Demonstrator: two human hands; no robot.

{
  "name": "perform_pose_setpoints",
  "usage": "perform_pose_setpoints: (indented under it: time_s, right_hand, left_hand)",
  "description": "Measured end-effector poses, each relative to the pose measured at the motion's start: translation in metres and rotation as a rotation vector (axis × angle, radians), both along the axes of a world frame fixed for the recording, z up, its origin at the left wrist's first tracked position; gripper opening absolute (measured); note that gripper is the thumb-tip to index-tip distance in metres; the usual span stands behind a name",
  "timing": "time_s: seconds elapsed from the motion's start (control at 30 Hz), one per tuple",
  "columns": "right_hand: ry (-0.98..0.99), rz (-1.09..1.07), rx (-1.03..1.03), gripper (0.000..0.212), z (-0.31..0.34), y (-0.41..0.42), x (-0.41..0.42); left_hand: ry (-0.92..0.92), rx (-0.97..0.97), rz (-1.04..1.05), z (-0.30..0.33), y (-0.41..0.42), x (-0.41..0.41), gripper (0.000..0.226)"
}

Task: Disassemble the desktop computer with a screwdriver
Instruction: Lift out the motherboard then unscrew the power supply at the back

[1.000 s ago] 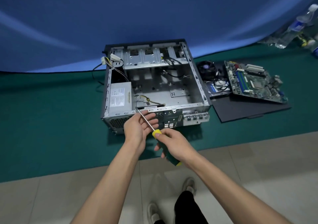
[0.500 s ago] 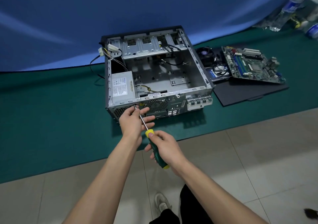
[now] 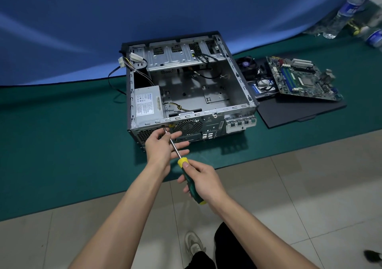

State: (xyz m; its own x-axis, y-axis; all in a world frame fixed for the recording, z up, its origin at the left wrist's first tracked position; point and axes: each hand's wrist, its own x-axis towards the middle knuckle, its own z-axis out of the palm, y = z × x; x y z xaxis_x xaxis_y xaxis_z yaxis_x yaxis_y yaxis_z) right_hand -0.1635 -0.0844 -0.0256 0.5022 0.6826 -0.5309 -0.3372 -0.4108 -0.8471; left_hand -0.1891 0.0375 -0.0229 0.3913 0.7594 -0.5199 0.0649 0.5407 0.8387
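An open grey computer case (image 3: 237, 78) lies on a green mat, its rear panel facing me. A silver power supply (image 3: 147, 104) sits in its near left corner. My right hand (image 3: 203, 180) grips the green and yellow handle of a screwdriver (image 3: 184, 163). The metal shaft runs up and left, and its tip meets the rear panel near the power supply's top edge. My left hand (image 3: 163, 147) lies beside the shaft with fingers nearly straight, steadying it between thumb and fingers.
A removed motherboard (image 3: 299, 78), a cooling fan (image 3: 247, 65) and a hard drive (image 3: 262, 88) lie on a black side panel (image 3: 299, 111) right of the case. Plastic bottles (image 3: 347, 10) stand at the far right. Loose cables (image 3: 115, 76) trail left of the case. My shoe (image 3: 193, 244) is on the tiled floor.
The screwdriver tip has dropped from the case's top rim to the rear panel by the power supply. Both hands moved down with it, and my head shifted so the case looks higher.
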Motion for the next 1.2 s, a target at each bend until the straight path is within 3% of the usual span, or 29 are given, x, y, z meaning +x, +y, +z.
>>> perform_pose_setpoints:
  time_s: [0.33,0.53,0.67,0.77,1.07,1.2]
  right_hand:
    - [0.156,-0.018,-0.005,0.019,0.001,0.002,0.003]
    - [0.909,-0.083,0.122,0.041,0.003,0.007,0.0]
    - [1.022,-0.095,0.133,0.055,-0.002,0.01,-0.003]
    - [0.928,-0.127,0.068,0.046,0.0,0.015,-0.008]
    - [0.173,-0.19,-0.16,0.034,0.004,0.032,-0.034]
    - [0.209,-0.227,-0.15,0.032,0.004,0.036,-0.038]
  left_hand:
    - [0.014,0.014,0.026,0.001,0.002,0.002,0.01]
    - [0.094,0.021,0.034,0.004,0.008,0.003,0.013]
    - [0.156,0.04,-0.01,0.005,0.009,0.002,0.009]
    - [0.188,0.064,-0.042,0.007,0.01,0.001,0.011]
    - [0.389,0.114,-0.277,0.02,0.021,-0.003,0.021]
    - [0.454,0.196,-0.336,0.014,0.017,-0.011,0.024]
